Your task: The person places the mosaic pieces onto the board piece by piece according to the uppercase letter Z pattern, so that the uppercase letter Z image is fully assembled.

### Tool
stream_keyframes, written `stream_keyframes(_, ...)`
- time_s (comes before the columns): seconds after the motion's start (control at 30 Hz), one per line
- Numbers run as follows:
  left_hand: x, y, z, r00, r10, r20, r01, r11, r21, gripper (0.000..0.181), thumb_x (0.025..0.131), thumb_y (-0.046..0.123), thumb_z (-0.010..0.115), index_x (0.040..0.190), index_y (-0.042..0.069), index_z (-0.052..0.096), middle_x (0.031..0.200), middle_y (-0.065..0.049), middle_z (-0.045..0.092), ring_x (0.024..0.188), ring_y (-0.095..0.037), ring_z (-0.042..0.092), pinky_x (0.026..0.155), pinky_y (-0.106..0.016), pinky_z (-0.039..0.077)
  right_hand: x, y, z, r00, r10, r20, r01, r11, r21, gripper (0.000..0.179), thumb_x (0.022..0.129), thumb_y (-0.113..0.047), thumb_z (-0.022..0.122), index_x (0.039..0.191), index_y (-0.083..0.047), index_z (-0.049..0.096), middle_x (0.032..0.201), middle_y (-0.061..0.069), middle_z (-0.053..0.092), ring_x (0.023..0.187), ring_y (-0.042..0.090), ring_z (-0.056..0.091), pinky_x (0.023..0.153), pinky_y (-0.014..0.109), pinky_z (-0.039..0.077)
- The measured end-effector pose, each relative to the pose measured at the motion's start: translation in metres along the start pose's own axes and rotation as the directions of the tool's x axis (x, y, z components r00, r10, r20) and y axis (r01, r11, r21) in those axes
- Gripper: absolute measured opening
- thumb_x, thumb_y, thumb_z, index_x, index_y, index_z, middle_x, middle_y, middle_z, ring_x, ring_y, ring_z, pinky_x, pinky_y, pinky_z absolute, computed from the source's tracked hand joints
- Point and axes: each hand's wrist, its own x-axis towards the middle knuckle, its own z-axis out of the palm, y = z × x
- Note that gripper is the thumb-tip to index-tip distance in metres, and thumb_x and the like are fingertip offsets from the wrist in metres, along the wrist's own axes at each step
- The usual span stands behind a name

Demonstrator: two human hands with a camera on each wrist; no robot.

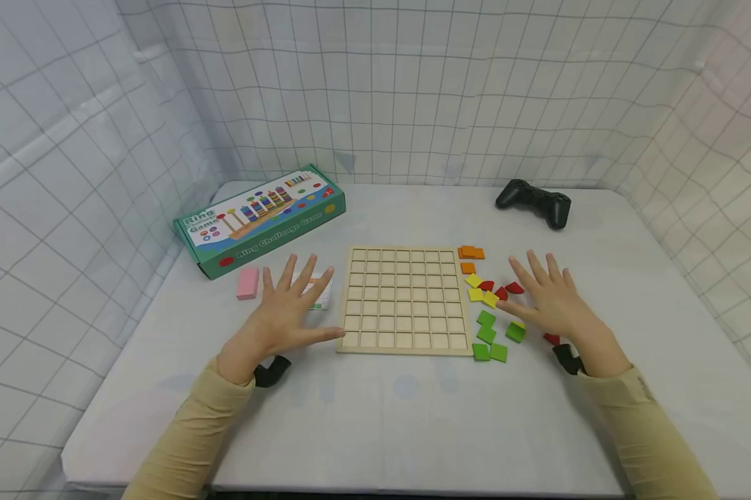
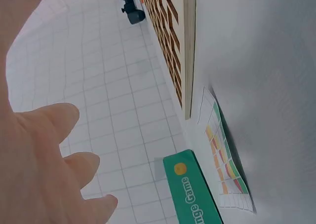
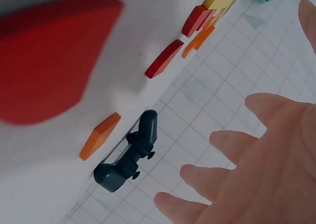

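Observation:
My left hand point(image 1: 283, 316) hovers over the table with its fingers spread, holding nothing. Beneath it, partly covered, is a paper card point(image 2: 222, 155) printed with a coloured grid. Its thumb points towards a wooden grid board point(image 1: 404, 300) whose squares hold no pieces. On the right my right hand point(image 1: 557, 305) is likewise spread in the air. Close to it lie flat pieces: orange tiles point(image 1: 468, 268), yellow tiles point(image 1: 475, 295), green tiles point(image 1: 486, 334) and red rounded pieces point(image 1: 514, 287). In the right wrist view a red piece point(image 3: 54, 61) looms large, with an orange piece point(image 3: 100, 136) farther off.
A green Ring Challenge Game box point(image 1: 263, 219) lies at the back left, and a pink block point(image 1: 247, 283) sits in front of it. At the back right is a black game controller point(image 1: 534, 201). Gridded white cloth walls point(image 1: 407, 90) enclose the table.

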Motion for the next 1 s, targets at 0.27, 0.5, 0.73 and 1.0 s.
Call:
stream_keyframes(0.27, 0.001, 0.013, 0.011, 0.993, 0.114, 0.016, -0.113, 0.992, -0.055, 0.100, 0.078, 0.075, 0.050, 0.152, 0.017, 0.017, 0.157, -0.010, -0.001, 0.141, -0.035, -0.009, 0.107, -0.067, 0.001, 0.027, -0.016, -0.014, 0.987, 0.032, 0.158, -0.047, 0.995, 0.093, 0.097, 0.085, -0.062, 0.054, 0.152, -0.011, 0.006, 0.153, 0.028, 0.000, 0.135, 0.053, 0.002, 0.105, 0.069, 0.012)
stream_keyframes(0.5, -0.005, 0.025, 0.024, 0.979, 0.205, 0.002, -0.201, 0.961, -0.192, 0.095, 0.081, 0.069, 0.053, 0.151, 0.013, 0.022, 0.156, -0.014, 0.009, 0.141, -0.039, 0.006, 0.110, -0.062, 0.013, 0.053, -0.028, -0.025, 0.970, 0.011, 0.241, -0.054, 0.983, 0.174, 0.090, 0.090, -0.047, 0.058, 0.151, -0.002, 0.009, 0.150, 0.032, 0.005, 0.136, 0.049, 0.009, 0.108, 0.064, 0.014)
stream_keyframes(0.73, -0.006, 0.031, 0.031, 0.957, 0.283, -0.068, -0.291, 0.917, -0.273, 0.083, 0.086, 0.055, 0.059, 0.146, 0.003, 0.033, 0.152, -0.019, 0.020, 0.139, -0.040, 0.018, 0.112, -0.052, 0.020, 0.073, -0.033, -0.031, 0.978, -0.008, 0.206, -0.060, 0.945, 0.320, 0.083, 0.089, -0.046, 0.059, 0.151, -0.008, 0.020, 0.152, 0.022, 0.020, 0.136, 0.042, 0.021, 0.107, 0.062, 0.021)
stream_keyframes(1.0, -0.006, 0.032, 0.041, 0.955, 0.294, -0.050, -0.291, 0.881, -0.374, 0.070, 0.088, 0.043, 0.064, 0.141, 0.002, 0.042, 0.149, -0.019, 0.030, 0.138, -0.035, 0.023, 0.112, -0.048, 0.023, 0.092, -0.031, -0.022, 0.998, -0.064, 0.001, 0.052, 0.825, 0.562, 0.070, 0.088, -0.040, 0.065, 0.145, -0.011, 0.037, 0.148, 0.014, 0.034, 0.133, 0.035, 0.032, 0.106, 0.056, 0.031)
